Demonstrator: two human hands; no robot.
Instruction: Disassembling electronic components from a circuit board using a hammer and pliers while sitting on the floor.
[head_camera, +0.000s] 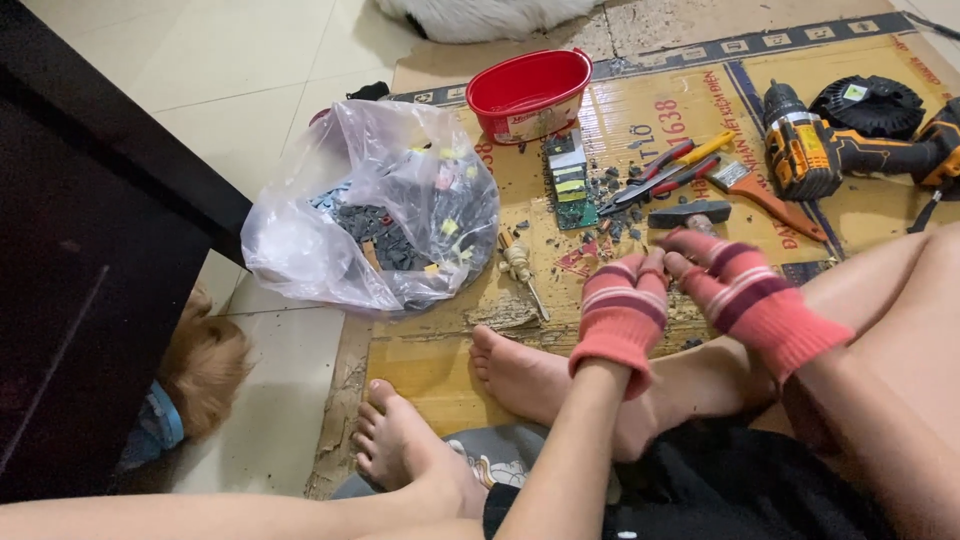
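Observation:
My left hand (620, 310) and my right hand (745, 290) both wear pink striped knit gloves. They meet fingertip to fingertip above the cardboard sheet (450, 365), just over my bare feet. The left fingers are curled; the right fingers reach toward them. Whether anything small sits between them is hidden. A black hammer head (690, 213) lies just beyond the right fingers. Further back are a green circuit board (570, 185) with dark chips scattered around it and pliers (665, 170) with red and yellow handles.
A red bowl (530, 90) stands at the back. A clear plastic bag (390, 210) of dark pieces lies to the left, a small screwdriver (520, 265) beside it. A yellow cordless drill (830, 155) and a brush (750, 190) lie right. A dark cabinet (80, 250) and a furry animal (205, 365) are far left.

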